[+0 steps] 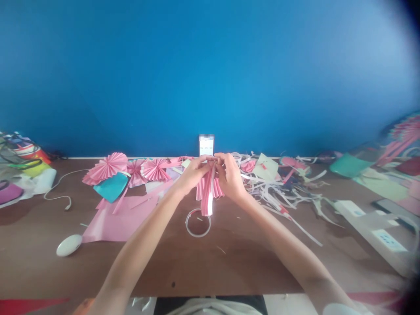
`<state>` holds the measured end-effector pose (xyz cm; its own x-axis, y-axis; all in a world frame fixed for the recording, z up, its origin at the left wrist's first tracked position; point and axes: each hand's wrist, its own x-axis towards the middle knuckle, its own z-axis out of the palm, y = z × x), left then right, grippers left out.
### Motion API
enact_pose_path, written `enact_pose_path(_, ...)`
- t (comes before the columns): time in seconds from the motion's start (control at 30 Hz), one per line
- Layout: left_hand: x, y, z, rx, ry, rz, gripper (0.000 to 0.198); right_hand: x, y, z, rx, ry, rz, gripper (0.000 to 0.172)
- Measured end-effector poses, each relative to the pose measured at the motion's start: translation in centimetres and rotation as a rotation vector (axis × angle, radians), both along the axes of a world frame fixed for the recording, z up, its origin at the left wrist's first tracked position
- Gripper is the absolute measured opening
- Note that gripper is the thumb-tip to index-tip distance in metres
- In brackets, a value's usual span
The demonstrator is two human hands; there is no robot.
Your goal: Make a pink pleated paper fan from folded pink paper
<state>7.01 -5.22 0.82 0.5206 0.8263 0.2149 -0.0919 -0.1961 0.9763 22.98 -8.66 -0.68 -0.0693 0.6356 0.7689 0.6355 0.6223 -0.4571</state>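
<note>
Both hands meet over the middle of the table, pinching the upper end of a pleated strip of pink paper (206, 199). My left hand (197, 173) grips it from the left, fingers closed. From the other side my right hand (229, 175) has its fingertips pressed on the same end. The folded paper hangs down, with a white edge showing along its right side. More pink pleats show behind it, partly covered by the fingers. Just below lies a roll of clear tape (187, 224), seen as a ring.
A phone (206, 145) leans upright against the blue wall. Pink paper fans (106, 168), a teal piece (111, 187) and a pink sheet (111, 227) lie left, near a white mouse (69, 245). White paper strips (278, 192) heap up right, before a power strip (370, 227).
</note>
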Motion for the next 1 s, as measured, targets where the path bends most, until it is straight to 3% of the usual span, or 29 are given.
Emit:
enact_pose_path(0.33,-0.2,-0.8,1.2,0.216,0.117,0.046,0.036,0.0,-0.3,0.1,-0.018,0.023,-0.02,0.026)
enact_pose_path(0.7,0.1,-0.6,0.4,0.123,0.058,0.048,0.036,0.1,-0.1,0.2,-0.016,0.027,-0.023,0.018)
enact_pose_path(1.0,-0.2,-0.2,0.4,0.045,0.025,0.05,0.039,0.0,0.0,-0.1,0.069,-0.121,0.008,0.02)
